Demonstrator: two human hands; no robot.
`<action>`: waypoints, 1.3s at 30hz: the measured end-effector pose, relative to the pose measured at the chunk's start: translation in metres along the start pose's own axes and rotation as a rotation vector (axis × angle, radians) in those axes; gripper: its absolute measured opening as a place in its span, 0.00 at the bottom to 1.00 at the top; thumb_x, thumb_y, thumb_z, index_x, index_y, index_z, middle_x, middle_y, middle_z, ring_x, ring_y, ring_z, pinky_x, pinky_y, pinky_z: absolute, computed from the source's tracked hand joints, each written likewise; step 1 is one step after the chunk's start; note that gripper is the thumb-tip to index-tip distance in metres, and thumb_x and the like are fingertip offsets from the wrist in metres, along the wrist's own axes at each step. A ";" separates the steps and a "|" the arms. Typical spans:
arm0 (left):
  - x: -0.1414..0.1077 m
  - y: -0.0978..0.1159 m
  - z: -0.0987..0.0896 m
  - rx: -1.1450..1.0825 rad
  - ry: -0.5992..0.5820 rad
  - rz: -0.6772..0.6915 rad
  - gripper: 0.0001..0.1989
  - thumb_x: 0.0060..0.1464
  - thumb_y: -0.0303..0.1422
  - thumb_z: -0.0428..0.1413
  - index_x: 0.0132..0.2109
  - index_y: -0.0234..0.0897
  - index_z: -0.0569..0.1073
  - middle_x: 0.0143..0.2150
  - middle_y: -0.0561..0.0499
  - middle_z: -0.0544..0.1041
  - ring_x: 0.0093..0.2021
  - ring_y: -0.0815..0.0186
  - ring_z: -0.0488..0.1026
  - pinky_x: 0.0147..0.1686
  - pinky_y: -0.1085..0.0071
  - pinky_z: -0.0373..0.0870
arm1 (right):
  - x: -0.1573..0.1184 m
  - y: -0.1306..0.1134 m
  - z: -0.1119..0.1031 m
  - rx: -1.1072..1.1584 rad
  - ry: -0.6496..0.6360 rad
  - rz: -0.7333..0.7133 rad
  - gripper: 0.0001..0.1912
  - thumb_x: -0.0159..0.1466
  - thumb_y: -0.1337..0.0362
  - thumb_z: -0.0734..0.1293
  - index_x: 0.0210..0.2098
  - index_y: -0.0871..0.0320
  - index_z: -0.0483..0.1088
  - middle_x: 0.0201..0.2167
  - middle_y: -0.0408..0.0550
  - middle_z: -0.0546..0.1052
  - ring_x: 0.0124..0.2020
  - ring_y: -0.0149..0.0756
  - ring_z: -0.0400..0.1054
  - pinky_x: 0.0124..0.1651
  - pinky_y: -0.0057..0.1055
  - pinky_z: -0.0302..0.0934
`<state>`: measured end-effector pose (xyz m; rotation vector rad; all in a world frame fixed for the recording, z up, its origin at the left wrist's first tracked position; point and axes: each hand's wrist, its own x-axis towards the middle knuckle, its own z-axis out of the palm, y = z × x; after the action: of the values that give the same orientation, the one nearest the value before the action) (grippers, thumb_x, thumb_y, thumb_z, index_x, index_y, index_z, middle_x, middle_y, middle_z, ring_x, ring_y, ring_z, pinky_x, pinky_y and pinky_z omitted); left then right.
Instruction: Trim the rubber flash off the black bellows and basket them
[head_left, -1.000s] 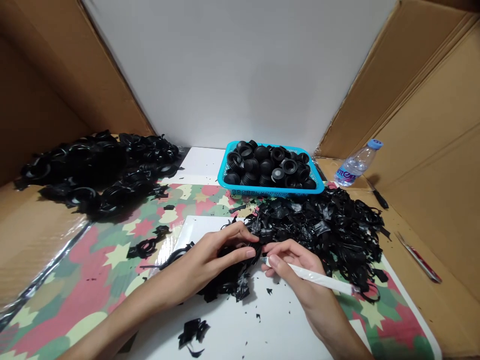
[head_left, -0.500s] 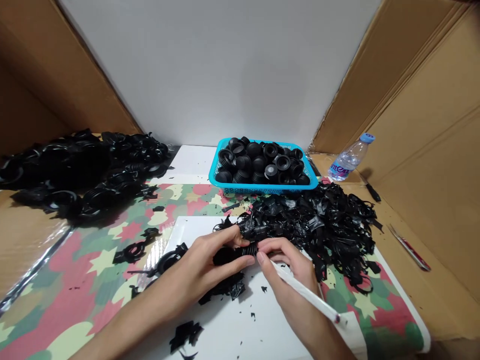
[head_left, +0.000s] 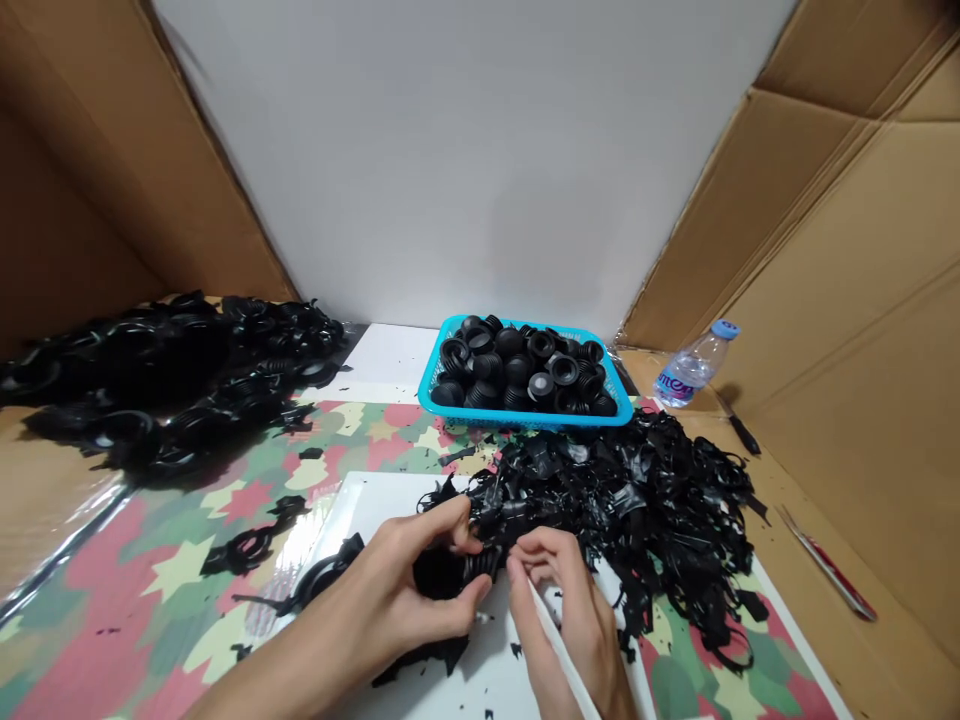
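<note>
Ribbed black piece (head_left: 480, 566) sits between the thumb and forefinger of the left hand (head_left: 401, 585), pinched there — its long axis seeming to run sideways. Its ribbed end points rightward from that grip to the right hand's (head_left: 574, 610) fingertips, just beside it; contact is unclear. The right hand grips a white handle (head_left: 560, 655), tip hidden — black scraps (head_left: 615, 505) heaped beyond.

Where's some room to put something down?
Mostly bare: the white sheet between the black heap and blue basket, and the patterned cloth left of the left forearm, bar specks. Crowded: around the left hand and the scrap pile.
</note>
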<state>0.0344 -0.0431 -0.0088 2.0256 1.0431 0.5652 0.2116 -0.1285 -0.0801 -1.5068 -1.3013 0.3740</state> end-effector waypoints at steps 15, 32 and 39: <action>-0.002 0.010 -0.028 -0.344 -0.240 -0.168 0.18 0.78 0.52 0.47 0.56 0.51 0.76 0.43 0.53 0.79 0.46 0.57 0.77 0.51 0.66 0.75 | 0.008 -0.019 -0.026 0.067 -0.144 -0.087 0.09 0.75 0.67 0.63 0.42 0.52 0.74 0.38 0.47 0.79 0.33 0.36 0.72 0.38 0.32 0.67; -0.003 0.012 -0.023 -0.188 -0.197 -0.113 0.18 0.71 0.52 0.61 0.58 0.48 0.79 0.55 0.51 0.83 0.52 0.55 0.78 0.45 0.70 0.74 | 0.007 -0.021 -0.028 0.191 -0.046 0.111 0.17 0.82 0.55 0.61 0.42 0.53 0.77 0.42 0.51 0.81 0.39 0.38 0.77 0.42 0.31 0.71; -0.002 0.016 -0.023 -0.192 -0.187 -0.081 0.15 0.69 0.46 0.64 0.57 0.51 0.85 0.58 0.51 0.86 0.59 0.51 0.79 0.61 0.63 0.73 | 0.007 -0.018 -0.026 0.176 -0.032 0.091 0.16 0.81 0.55 0.62 0.40 0.52 0.77 0.41 0.50 0.80 0.39 0.37 0.77 0.44 0.29 0.71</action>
<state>0.0258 -0.0412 0.0177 1.8215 0.9179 0.4086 0.2252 -0.1384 -0.0519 -1.4191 -1.1954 0.5591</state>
